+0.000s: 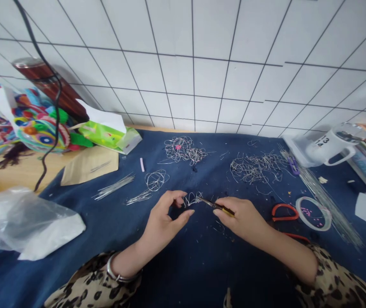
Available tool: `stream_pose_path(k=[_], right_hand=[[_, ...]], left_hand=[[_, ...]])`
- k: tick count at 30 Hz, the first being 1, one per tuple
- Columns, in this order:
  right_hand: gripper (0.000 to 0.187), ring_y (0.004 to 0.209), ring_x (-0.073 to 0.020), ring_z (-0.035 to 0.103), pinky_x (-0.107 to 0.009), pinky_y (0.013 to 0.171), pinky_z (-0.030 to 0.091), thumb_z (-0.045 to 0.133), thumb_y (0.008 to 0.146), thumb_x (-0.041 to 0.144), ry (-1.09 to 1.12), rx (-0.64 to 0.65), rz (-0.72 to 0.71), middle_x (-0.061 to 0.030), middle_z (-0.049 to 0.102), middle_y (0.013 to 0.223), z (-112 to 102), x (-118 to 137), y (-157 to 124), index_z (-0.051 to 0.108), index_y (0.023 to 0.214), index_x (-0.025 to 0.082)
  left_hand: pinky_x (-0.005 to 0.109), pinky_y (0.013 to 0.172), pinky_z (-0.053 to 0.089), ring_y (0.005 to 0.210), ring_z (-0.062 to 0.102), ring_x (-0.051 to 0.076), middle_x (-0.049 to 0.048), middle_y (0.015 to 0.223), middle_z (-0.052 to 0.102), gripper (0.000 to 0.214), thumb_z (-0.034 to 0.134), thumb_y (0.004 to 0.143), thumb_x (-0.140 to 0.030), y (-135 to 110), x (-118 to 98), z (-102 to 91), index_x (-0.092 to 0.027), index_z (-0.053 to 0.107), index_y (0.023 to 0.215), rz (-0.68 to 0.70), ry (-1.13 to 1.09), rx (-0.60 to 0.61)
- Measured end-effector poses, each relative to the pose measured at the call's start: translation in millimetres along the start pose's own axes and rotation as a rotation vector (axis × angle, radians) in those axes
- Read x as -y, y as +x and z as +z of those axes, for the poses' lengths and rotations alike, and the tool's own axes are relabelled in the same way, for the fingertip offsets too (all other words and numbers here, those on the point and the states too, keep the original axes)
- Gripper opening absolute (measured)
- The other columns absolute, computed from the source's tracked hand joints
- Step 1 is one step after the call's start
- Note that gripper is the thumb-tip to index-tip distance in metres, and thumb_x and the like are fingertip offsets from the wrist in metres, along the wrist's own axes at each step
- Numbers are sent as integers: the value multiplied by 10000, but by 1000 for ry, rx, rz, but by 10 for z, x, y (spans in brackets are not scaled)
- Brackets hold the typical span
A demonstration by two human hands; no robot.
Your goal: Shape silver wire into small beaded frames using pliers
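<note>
My left hand [166, 216] pinches a small bent wire piece [192, 198] between thumb and fingertips above the blue cloth [183, 265]. My right hand [242, 216] is closed on small pliers [216, 205] with yellow-and-black handles, whose thin tip touches the same wire piece. Both wrists rest low over the cloth, with leopard-print sleeves at the bottom edge and a silver bracelet [116, 273] on the left wrist.
Tangled wire heaps [184, 149] [255, 167], a wire coil [156, 179] and straight wire bundles [114, 187] lie on the cloth. Red-handled scissors [284, 212], a tape ring [314, 212], a white mug [333, 145], books, a clear plastic bag [25, 222], a tissue pack [109, 134] and colourful craft items surround them.
</note>
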State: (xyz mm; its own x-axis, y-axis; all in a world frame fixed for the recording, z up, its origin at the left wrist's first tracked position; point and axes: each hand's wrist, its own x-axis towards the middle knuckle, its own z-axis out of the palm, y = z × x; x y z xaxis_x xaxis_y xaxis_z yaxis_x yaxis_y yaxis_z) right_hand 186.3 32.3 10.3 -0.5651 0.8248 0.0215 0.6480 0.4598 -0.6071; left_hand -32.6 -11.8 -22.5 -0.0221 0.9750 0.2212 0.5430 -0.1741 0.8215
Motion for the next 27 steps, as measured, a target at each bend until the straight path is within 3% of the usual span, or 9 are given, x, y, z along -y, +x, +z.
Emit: stream_pose_path(k=[12,19,22,27], right_hand=[[156,736,-123,583,-228,677,417,513,841,269,62,82,69,14,645,798,13,29,-2,642,915,222],[150,693,-114,561,-221,643,392,511,835,265,113,100,121,24,628,757,-7,69,13,644,886,219],[151,694,-114,557,-220,641,388,506,837,266,129,102,127,23,623,753,-2,76,11,643,872,215],[137,697,-114,561,-222,647,391,513,829,262,131,96,127,25,627,758,7,59,9,637,871,219]], left_hand=[[300,830,450,885,577,173,43,918,624,124,509,847,-203,-30,14,11,-186,601,928,-53,-83,79],[302,886,429,939,569,163,32,980,611,198,551,837,-231,-8,20,30,-204,549,1033,-154,-307,170],[299,863,441,919,579,159,35,971,622,258,572,825,-227,-4,44,53,-204,525,1078,-214,-410,204],[244,765,456,815,576,130,18,870,622,129,573,831,-241,10,25,55,-178,581,943,-256,-468,218]])
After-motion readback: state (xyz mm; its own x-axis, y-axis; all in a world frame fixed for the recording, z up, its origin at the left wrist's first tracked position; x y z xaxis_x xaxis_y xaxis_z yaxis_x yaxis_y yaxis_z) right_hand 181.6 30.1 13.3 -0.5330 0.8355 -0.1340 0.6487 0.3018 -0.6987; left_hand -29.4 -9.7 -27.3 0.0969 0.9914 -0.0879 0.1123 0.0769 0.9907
